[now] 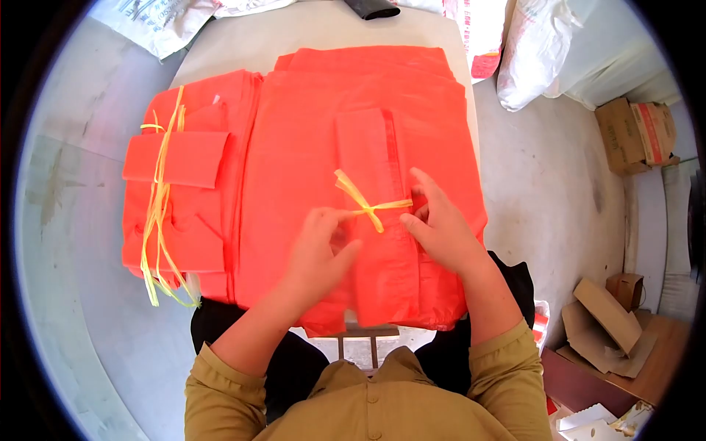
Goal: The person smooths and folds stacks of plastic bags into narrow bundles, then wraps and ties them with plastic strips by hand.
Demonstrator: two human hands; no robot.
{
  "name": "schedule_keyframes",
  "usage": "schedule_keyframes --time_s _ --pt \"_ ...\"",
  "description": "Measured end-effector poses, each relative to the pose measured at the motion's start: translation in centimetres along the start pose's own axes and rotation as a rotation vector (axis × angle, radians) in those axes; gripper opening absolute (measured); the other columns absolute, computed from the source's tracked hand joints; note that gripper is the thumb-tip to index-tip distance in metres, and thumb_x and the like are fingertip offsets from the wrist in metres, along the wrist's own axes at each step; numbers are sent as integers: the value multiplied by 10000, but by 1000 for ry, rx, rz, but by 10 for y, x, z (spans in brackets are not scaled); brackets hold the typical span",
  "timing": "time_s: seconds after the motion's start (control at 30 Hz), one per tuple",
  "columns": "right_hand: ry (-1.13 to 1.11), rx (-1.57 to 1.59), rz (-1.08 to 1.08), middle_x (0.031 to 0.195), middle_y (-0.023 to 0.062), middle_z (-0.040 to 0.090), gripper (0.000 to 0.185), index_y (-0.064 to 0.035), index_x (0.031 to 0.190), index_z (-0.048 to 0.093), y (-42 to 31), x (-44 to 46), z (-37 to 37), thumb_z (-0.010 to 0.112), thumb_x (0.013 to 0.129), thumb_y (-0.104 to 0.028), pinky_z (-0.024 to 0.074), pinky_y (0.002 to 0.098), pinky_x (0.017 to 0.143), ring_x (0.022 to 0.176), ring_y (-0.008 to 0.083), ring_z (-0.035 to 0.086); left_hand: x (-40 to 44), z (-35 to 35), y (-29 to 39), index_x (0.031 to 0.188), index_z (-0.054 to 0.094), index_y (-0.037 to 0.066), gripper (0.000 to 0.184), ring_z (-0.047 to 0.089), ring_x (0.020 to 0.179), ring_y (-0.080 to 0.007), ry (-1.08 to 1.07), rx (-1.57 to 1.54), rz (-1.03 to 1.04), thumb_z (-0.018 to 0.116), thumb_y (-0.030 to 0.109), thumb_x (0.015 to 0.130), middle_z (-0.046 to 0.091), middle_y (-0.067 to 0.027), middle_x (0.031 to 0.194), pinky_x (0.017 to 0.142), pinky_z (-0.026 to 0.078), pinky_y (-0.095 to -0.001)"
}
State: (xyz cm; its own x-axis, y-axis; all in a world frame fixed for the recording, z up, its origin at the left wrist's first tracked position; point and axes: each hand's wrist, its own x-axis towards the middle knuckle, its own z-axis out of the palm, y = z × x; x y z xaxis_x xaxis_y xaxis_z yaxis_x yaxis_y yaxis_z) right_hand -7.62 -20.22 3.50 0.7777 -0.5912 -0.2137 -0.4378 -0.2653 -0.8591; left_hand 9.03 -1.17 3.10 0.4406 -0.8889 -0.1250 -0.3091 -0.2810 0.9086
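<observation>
A long folded bundle of red plastic bags (382, 272) lies in front of me, bound around its middle by a knotted yellow strip (365, 206). On the left side of the bundle is my left hand (321, 253), its thumb apart from the fingers and the fingertips at the strip's left end. My right hand (443, 226) is at the right side, with index finger and thumb spread near the strip. Neither hand visibly grips anything. Beneath the bundle is a wide stack of red plastic sheets (301, 110).
More folded red bags (187, 158) sit at the left with loose yellow strips (158, 198) draped across them. Everything rests on a pale table (243, 37). White sacks (537, 51) stand at the back right. Cardboard boxes (636, 136) and opened cartons (603, 316) are on the right.
</observation>
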Motion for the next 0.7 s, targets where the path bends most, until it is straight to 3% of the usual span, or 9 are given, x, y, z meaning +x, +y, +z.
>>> schedule_keyframes --time_s 0.1,0.2,0.27,0.3,0.33,0.43,0.53,0.7 --pt "-81 410 44 1338 172 609 751 -57 1649 256 -7 -2 -3 644 1008 -118 540 341 886 987 176 641 -5 0 -9 1425 526 25 478 621 1179 -233 -26 -144 -52 685 240 1029 567 -99 1313 968 544 -368" --pt "-326 888 -170 1328 153 622 726 -66 1653 256 -35 -16 2 619 1029 -142 530 316 899 1055 156 626 -9 -2 0 1440 516 33 585 618 1254 -268 -23 -940 -294 586 480 1068 568 -121 1420 1055 519 -430" --pt "-347 801 -285 1354 149 617 724 -62 1655 253 -41 -19 6 617 1034 -146 527 313 925 1118 158 616 -13 -5 -2 1454 501 30 669 603 1299 -286 -151 -1308 -355 520 573 1064 565 -150 1454 1087 506 -473" --pt "-261 551 -294 1380 151 610 735 -57 1657 245 -37 -14 5 623 1033 -142 527 317 944 1155 165 611 -14 -5 -2 1461 494 28 714 596 1321 -295 -225 -1491 -387 488 620 1061 563 -165 1471 1102 500 -495" --pt "-179 400 -259 1407 155 599 747 -54 1659 238 -31 -11 6 630 1029 -134 524 323 966 1185 173 605 -12 -2 -4 1466 487 15 624 588 1340 -305 -208 -1561 -423 498 514 1092 580 -179 1464 1121 496 -504" --pt "18 148 -49 1493 165 556 788 -44 1664 219 -16 -1 10 656 1011 -103 508 340 1039 1260 198 586 -8 11 -3 1479 476 31 484 623 1279 -288 -60 -1354 -523 494 361 1126 596 -146 1437 1090 520 -474" --pt "-119 357 73 1536 184 514 827 -34 1664 205 -15 -4 19 681 988 -67 488 357 1087 1302 218 569 -7 18 -6 1478 469 30 441 610 1298 -285 -19 -1373 -571 481 304 1132 582 -147 1453 1099 515 -475" --pt "-106 606 86 1567 199 469 856 -6 1663 175 -10 -7 33 682 973 -33 471 365 1120 1356 238 546 -5 17 3 1490 447 28 454 588 1324 -278 -34 -1292 -545 479 306 1132 566 -144 1467 1115 503 -461"
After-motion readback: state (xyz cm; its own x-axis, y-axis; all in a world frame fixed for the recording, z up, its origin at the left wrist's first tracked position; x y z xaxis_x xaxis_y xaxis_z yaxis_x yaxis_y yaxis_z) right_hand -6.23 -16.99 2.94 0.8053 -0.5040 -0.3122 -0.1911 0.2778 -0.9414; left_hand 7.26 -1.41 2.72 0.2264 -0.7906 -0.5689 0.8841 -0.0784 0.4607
